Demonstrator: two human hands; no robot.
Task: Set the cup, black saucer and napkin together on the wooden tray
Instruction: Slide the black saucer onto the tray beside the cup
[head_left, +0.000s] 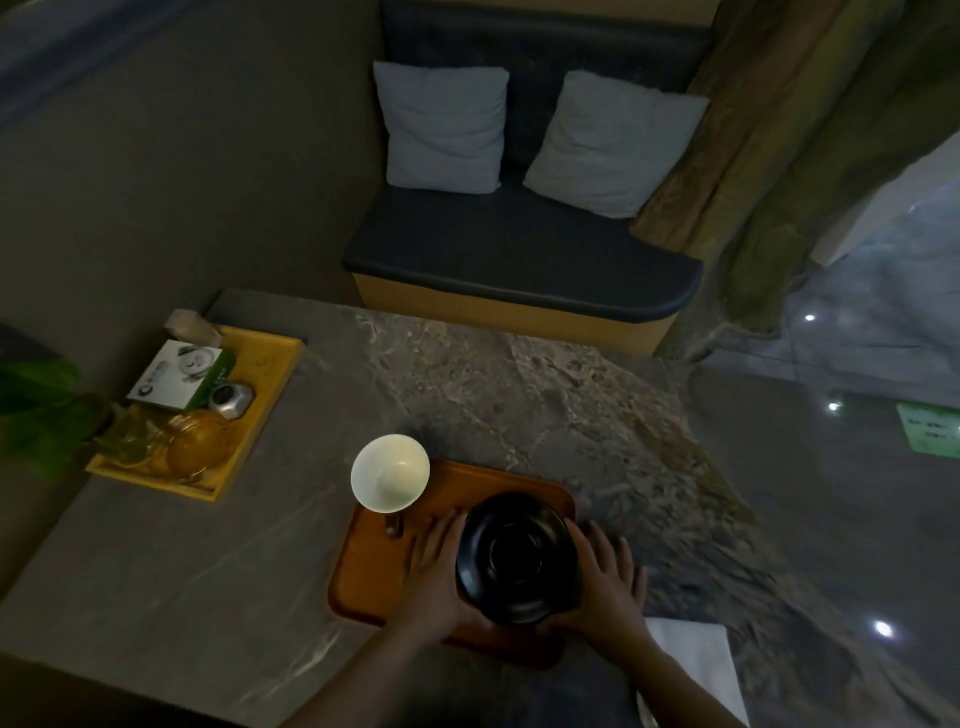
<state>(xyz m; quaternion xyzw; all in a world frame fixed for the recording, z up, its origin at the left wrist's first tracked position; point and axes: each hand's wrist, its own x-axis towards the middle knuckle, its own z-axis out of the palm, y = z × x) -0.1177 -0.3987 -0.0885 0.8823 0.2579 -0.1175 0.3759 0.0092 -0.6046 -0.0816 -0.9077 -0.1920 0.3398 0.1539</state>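
Note:
The black saucer is held over the right part of the brown wooden tray. My left hand grips its left rim and my right hand grips its right rim, fingers spread. Whether the saucer touches the tray is unclear. A white cup stands at the tray's far left corner, with a small dark handle-like piece just below it. A white napkin lies on the table to the right of the tray, behind my right wrist.
A yellow tray at the table's left holds a white-green box, a small metal object and glassware. A green plant sits at the far left. A bench with two grey cushions stands beyond the marble table.

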